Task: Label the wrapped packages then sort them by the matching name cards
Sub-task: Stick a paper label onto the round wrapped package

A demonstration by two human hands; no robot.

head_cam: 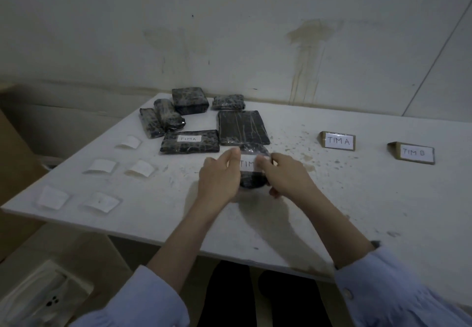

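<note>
A dark wrapped package (252, 181) lies on the white table (357, 211) between my hands. A white label (247, 164) reading "TIM" lies on its top. My left hand (219, 176) pinches the label's left end and my right hand (283, 173) pinches its right end; the rest of the writing is hidden by my fingers. Behind it lies a package with a "TIM A" label (189, 141), and several unlabelled dark packages (242, 127) stand further back. Two folded name cards stand at the right, "TIM A" (337, 140) and "TIM B" (412, 152).
Several loose white labels (101, 166) lie face down on the table's left part. The wall (229, 32) runs close behind the table. A cardboard box (15, 163) stands left of the table, and a white object (43, 293) lies on the floor at the lower left.
</note>
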